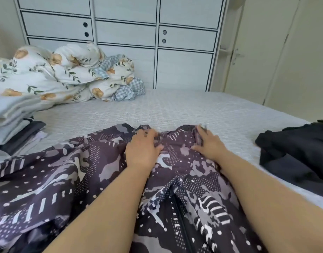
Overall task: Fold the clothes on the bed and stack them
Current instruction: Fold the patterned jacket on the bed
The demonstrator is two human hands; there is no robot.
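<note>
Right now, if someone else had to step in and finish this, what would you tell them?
Left hand and right hand: both lie on the far end of the patterned jacket, fingers curled into the fabric; whether either has a firm grip, I cannot tell.
Jacket: spread out on the bed, zip up, not folded.
Done: a stack of folded clothes at the left edge.
Left: fold the jacket, then the dark clothes crumpled at right; stack both.

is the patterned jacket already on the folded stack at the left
No, the patterned jacket lies spread on the bed under both hands, apart from the folded stack.
</note>
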